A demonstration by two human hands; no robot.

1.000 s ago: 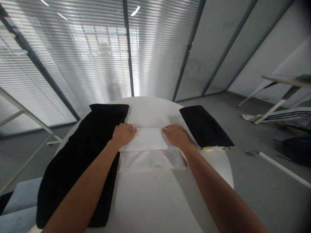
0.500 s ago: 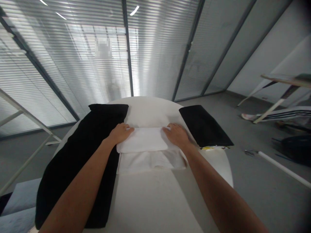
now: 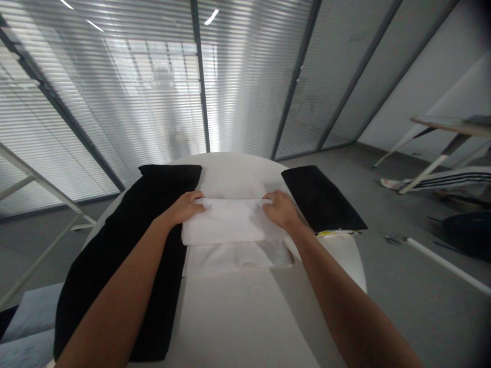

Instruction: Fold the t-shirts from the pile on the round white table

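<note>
A folded white cloth [image 3: 224, 227] lies in the middle of a round white table [image 3: 238, 317], on top of a wider white layer [image 3: 238, 255]. My left hand [image 3: 185, 207] grips the cloth's far left corner, fingers curled over the edge. My right hand [image 3: 281, 209] grips its far right corner the same way. The cloth's far edge is lifted a little between my hands.
A long black garment [image 3: 126, 255] covers the table's left side, touching the white cloth. A folded black cloth [image 3: 320, 199] lies at the right edge over something yellow-edged. Glass walls with blinds stand behind. Another person's striped leg [image 3: 448, 179] and table legs are at far right.
Both hands slid from lying flat on top of the cloth to its far corners and closed on them. The far edge has risen slightly.
</note>
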